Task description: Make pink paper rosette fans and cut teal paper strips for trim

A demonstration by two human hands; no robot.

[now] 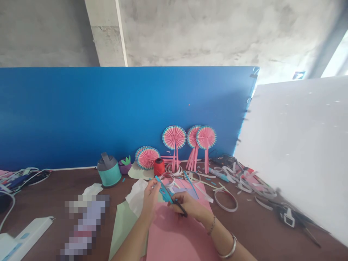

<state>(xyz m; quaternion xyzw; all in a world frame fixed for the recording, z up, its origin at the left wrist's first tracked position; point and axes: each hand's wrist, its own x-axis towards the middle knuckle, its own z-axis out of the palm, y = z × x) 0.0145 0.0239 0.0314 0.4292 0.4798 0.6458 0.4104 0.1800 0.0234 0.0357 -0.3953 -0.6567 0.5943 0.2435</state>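
Over a pink sheet [181, 239], my left hand [151, 194] pinches a blue paper piece [165, 195]. My right hand [187, 206] grips black-handled scissors [179, 207], whose blades lie along the blue paper. A bracelet and a silver bangle circle my right wrist and forearm. Green paper [123, 221] and crumpled white paper [136, 195] lie left of my left hand. Beyond my hands stands a red thread spool [159, 167].
Pink pleated paper fans [174, 137] lean on the blue partition [108, 112]. A teal container [109, 172] stands back left, a white power strip [34, 235] front left. Tape rings [226, 200], paper strips and cables [299, 217] lie on the right.
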